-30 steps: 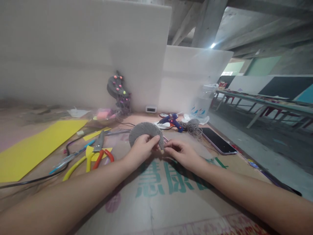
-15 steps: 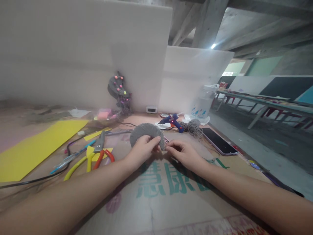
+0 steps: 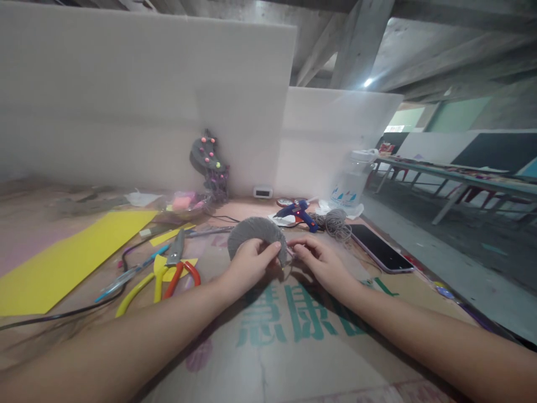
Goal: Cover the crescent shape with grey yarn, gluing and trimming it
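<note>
My left hand (image 3: 253,262) is closed on a curved grey yarn-wrapped piece (image 3: 255,229), thumb on top near its right end. Just right of that end, my right hand (image 3: 315,258) has its thumb and fingers pinched together. Whatever sits between those fingertips is too small to make out; it may be a strand of yarn. The piece is held up over a cardboard sheet (image 3: 302,358) with green printed characters. Behind my right hand lies a loose bundle of grey yarn (image 3: 337,223), beside a blue glue gun (image 3: 300,214).
Scissors (image 3: 176,257) with red and yellow handles and a yellow sheet (image 3: 79,260) lie left. A phone (image 3: 381,249) is at the right edge, a clear jug (image 3: 351,179) behind it. A grey curved form with pins (image 3: 205,157) stands by the white panel (image 3: 142,106).
The view has shifted a little, so everything sits slightly lower and further right. My right fingertips have moved slightly up along the end of the grey piece; my left hand keeps its hold.
</note>
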Available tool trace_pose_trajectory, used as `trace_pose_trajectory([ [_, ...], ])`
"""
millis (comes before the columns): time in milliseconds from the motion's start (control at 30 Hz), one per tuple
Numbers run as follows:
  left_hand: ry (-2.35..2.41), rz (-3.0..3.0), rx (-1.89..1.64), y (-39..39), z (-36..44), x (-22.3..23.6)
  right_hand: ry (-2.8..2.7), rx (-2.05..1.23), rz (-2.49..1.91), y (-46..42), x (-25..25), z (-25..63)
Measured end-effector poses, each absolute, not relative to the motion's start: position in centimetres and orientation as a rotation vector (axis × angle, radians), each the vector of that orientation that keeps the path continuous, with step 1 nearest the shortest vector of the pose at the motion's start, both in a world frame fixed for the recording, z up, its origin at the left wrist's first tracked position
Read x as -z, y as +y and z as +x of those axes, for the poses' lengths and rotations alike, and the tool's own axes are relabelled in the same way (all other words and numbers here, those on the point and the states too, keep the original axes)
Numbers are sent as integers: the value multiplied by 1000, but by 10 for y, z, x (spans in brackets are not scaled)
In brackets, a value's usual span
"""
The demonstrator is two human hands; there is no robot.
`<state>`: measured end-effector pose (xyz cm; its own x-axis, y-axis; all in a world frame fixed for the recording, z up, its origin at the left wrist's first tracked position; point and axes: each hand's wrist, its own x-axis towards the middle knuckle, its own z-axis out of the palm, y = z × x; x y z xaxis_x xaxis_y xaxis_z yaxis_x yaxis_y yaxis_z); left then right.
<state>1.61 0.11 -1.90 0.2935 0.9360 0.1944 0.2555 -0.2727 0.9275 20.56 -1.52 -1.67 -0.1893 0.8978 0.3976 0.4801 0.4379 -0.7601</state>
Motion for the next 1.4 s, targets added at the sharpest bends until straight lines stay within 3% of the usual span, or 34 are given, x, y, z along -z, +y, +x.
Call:
trace_pose_trajectory([
  [1033, 1331, 1828, -836, -8, 17, 20, -1865, -851, -1184, -10, 22, 205],
  [1400, 1243, 1862, -800, -18, 18, 11, -1867, -741, -1111, -13, 15, 206],
])
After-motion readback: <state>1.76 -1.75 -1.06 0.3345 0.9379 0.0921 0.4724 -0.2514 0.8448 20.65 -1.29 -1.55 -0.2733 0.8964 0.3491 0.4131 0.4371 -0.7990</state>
